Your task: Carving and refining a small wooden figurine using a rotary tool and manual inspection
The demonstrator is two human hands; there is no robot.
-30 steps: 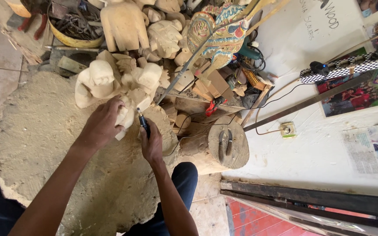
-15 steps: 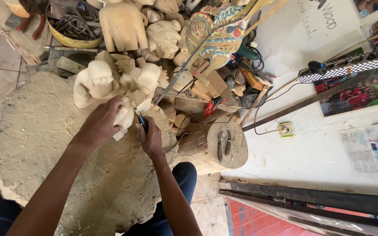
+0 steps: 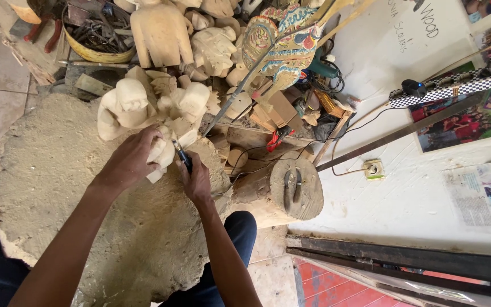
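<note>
My left hand (image 3: 133,158) grips a small pale wooden carving (image 3: 165,150) and holds it over a thick heap of sawdust (image 3: 75,187). My right hand (image 3: 196,179) is closed around a dark-handled carving knife (image 3: 182,156), its tip resting against the carving. Just beyond my hands stands a larger unfinished pale wood figure (image 3: 132,102) with rounded shapes.
Several unpainted wooden figures (image 3: 160,31) and a painted colourful carving (image 3: 279,42) crowd the far side. A yellow basin of metal tools (image 3: 95,34) sits at upper left. A round log stump (image 3: 294,190) with two tools on top stands to the right, near a white wall (image 3: 404,193).
Both hands stay on the carving and knife, with only small shifts of the knife against the wood.
</note>
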